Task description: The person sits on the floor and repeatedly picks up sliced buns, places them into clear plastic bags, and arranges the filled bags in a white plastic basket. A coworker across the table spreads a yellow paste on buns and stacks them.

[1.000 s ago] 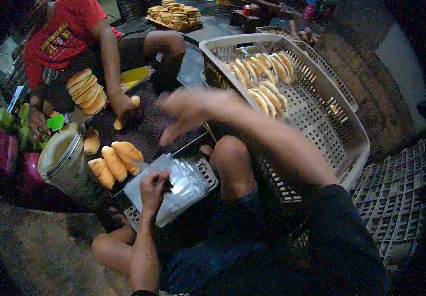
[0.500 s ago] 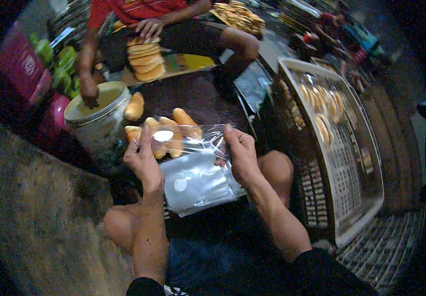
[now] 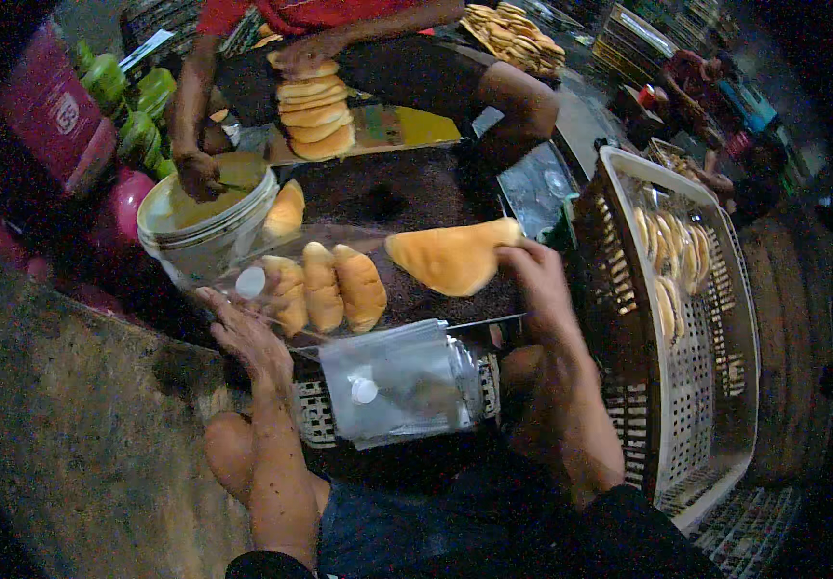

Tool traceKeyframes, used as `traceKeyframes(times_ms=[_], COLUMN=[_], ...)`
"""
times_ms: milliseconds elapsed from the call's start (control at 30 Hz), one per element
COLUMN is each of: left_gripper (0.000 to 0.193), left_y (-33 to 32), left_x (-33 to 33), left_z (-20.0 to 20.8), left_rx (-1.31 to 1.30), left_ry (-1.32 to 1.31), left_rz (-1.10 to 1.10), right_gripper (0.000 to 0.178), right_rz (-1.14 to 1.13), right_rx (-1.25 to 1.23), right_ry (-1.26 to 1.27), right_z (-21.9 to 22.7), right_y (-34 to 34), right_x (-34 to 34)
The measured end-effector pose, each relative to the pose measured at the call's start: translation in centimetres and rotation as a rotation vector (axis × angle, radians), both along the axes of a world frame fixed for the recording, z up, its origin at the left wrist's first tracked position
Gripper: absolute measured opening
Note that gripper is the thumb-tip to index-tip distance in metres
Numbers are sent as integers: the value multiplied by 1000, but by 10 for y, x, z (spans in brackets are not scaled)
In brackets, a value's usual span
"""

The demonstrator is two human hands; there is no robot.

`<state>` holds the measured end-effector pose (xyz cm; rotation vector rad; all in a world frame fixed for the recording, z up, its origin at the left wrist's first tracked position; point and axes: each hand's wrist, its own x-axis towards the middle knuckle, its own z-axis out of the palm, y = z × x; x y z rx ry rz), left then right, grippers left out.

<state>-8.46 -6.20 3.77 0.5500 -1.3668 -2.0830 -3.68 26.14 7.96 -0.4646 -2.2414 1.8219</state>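
Standing at the right, the crate (image 3: 689, 425) holds bagged buns (image 3: 667, 246). The dark table (image 3: 416, 188) lies ahead, the bucket (image 3: 206, 234) at its left. The bag pile (image 3: 397, 386) sits near the lap. The left hand (image 3: 252, 333) pinches a clear bag (image 3: 250, 282) by three rolls (image 3: 322, 289); the right hand (image 3: 542, 289) grips a bun (image 3: 450, 256) by one end, above the table's near side.

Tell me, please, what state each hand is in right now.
Left hand: holding a clear plastic bag.
Right hand: closed, holding a golden bun by one end.
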Motion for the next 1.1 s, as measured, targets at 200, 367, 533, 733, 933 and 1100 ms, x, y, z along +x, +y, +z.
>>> traceKeyframes(times_ms=[200, 367, 533, 733, 933, 1100], left_gripper=[70, 76, 63, 53, 49, 56], left_y=[8, 43, 57, 17, 47, 67], left_x=[-1, 32, 61, 57, 71, 62], left_z=[0, 19, 24, 14, 9, -21], left_rx=[-96, -72, 48, 884, 464, -122], left_ry=[17, 226, 152, 112, -71, -85], left_rz=[-81, -522, -723, -615, -672, -1132], right_gripper=[37, 31, 34, 25, 67, 56], right_rz=[14, -2, 244, 370, 474, 199], right_rx=[-427, -316, -226, 831, 1441, 1165], right_ry=[95, -6, -17, 636, 499, -197], right_z=[80, 69, 55, 65, 106, 165], right_y=[16, -26, -80, -146, -155, -46], right_x=[87, 77, 63, 62, 67, 61])
